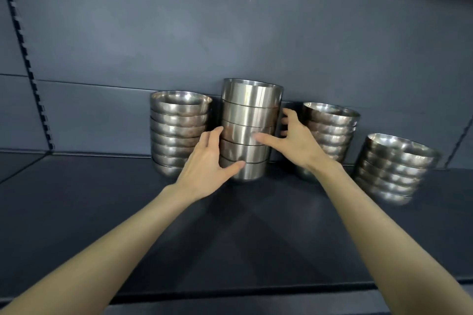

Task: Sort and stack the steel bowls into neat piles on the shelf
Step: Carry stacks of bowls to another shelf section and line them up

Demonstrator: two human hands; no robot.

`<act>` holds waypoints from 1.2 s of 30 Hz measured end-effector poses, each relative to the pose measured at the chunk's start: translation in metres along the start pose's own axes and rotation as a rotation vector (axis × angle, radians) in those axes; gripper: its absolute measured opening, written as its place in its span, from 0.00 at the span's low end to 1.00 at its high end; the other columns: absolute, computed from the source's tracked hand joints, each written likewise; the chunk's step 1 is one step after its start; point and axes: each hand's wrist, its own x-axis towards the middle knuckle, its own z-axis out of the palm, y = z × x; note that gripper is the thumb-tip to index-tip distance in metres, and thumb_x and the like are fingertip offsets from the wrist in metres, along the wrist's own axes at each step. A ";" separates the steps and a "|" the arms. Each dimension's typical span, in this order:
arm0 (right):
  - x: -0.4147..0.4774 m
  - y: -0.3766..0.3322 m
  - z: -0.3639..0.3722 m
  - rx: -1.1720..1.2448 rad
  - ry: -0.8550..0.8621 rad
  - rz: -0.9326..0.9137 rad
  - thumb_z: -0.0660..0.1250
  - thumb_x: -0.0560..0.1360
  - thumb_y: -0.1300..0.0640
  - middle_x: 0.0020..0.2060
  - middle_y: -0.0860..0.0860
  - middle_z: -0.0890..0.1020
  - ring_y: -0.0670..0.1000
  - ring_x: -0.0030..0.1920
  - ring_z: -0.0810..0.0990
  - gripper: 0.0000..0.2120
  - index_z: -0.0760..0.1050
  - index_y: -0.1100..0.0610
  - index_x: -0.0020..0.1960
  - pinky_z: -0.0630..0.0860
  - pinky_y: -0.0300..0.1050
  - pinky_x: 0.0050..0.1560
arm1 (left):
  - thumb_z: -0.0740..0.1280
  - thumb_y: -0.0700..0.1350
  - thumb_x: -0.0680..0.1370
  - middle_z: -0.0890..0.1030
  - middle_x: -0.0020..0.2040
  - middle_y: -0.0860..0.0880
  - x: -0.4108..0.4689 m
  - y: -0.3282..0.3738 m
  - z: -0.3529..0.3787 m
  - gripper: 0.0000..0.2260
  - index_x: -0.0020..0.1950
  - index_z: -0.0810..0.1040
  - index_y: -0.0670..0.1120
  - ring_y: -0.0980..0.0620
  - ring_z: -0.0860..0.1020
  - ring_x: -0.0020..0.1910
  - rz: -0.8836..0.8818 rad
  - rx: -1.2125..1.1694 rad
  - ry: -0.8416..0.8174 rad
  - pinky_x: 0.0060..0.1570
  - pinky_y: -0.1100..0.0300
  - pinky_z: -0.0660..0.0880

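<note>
This looks like a shop or stockroom. A dark grey metal shelf (102,225) runs along a plain back panel (230,20), with a slotted upright (25,59) of the kind found on retail racking. On it stand several piles of identical steel bowls (179,133).

Four bowl stacks (179,133) along the shelf (230,238) (tallest stack (249,120) second from left), rightmost stack (394,169) further forward.
</note>
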 end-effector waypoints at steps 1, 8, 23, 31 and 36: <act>0.003 0.005 0.003 0.042 -0.006 0.007 0.76 0.67 0.40 0.69 0.48 0.70 0.49 0.65 0.72 0.48 0.54 0.54 0.76 0.70 0.43 0.62 | 0.70 0.59 0.73 0.59 0.74 0.47 0.001 -0.001 0.007 0.42 0.77 0.51 0.47 0.48 0.64 0.71 -0.042 -0.049 0.015 0.65 0.54 0.65; 0.020 0.032 0.022 0.265 -0.038 -0.001 0.76 0.66 0.40 0.64 0.37 0.67 0.44 0.65 0.68 0.50 0.51 0.50 0.78 0.67 0.38 0.62 | 0.71 0.60 0.70 0.55 0.78 0.46 0.001 -0.004 0.044 0.47 0.78 0.45 0.49 0.49 0.59 0.74 -0.188 -0.207 0.121 0.66 0.57 0.60; 0.025 0.057 0.038 0.416 -0.051 0.026 0.73 0.54 0.26 0.61 0.39 0.76 0.41 0.63 0.75 0.54 0.62 0.48 0.73 0.73 0.51 0.66 | 0.74 0.61 0.68 0.62 0.76 0.50 0.002 -0.018 0.062 0.49 0.78 0.47 0.52 0.50 0.63 0.73 -0.316 -0.355 0.038 0.71 0.47 0.64; 0.017 0.059 0.028 0.452 -0.117 0.038 0.74 0.54 0.27 0.61 0.40 0.77 0.43 0.61 0.78 0.52 0.63 0.46 0.71 0.75 0.47 0.60 | 0.73 0.68 0.62 0.60 0.71 0.52 -0.003 -0.016 0.060 0.53 0.78 0.50 0.51 0.52 0.65 0.68 -0.337 -0.266 0.013 0.60 0.61 0.63; 0.014 0.056 0.025 0.478 -0.145 0.048 0.73 0.57 0.31 0.59 0.36 0.77 0.34 0.53 0.79 0.45 0.63 0.43 0.69 0.77 0.31 0.41 | 0.73 0.67 0.59 0.62 0.71 0.52 -0.004 -0.012 0.058 0.52 0.75 0.52 0.53 0.56 0.66 0.66 -0.345 -0.427 0.003 0.59 0.62 0.66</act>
